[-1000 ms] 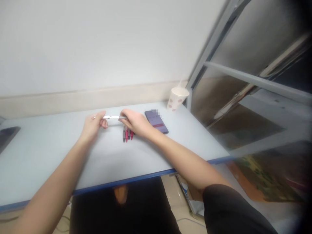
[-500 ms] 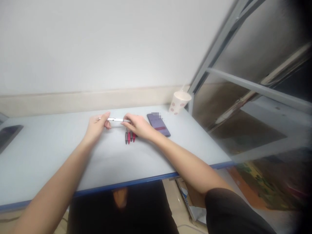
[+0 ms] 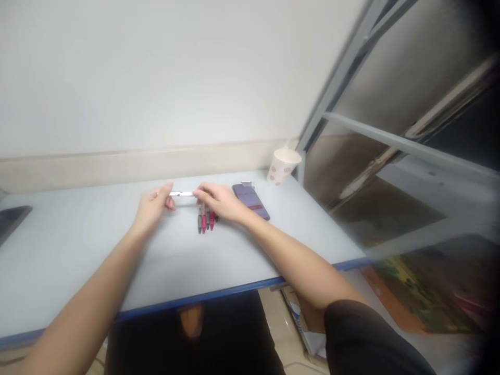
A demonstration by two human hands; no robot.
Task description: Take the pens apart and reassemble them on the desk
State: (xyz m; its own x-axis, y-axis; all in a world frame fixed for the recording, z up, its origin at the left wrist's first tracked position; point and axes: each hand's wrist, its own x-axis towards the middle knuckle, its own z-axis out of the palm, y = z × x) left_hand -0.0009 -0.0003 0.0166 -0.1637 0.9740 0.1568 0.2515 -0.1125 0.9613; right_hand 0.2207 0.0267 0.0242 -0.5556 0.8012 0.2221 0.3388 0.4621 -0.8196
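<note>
Between my two hands a slim white pen (image 3: 182, 194) lies level, just above the desk. My left hand (image 3: 153, 205) pinches its left end with thumb and fingers. At the other end my right hand (image 3: 216, 200) has thumb and forefinger closed on the pen's tip part, which they partly hide. Just below my right hand, several grey and red pens (image 3: 203, 224) lie side by side on the desk, their upper ends covered by that hand.
A dark phone (image 3: 252, 201) lies right of my right hand. Behind it stands a white patterned paper cup (image 3: 283, 165) by the wall. A dark flat device (image 3: 13, 221) is at the desk's left edge. Metal framing (image 3: 332, 83) rises on the right.
The view has shifted slightly. My right thumb and forefinger have closed nearer the pen's end, and both hands still hold it in about the same place over the desk.
</note>
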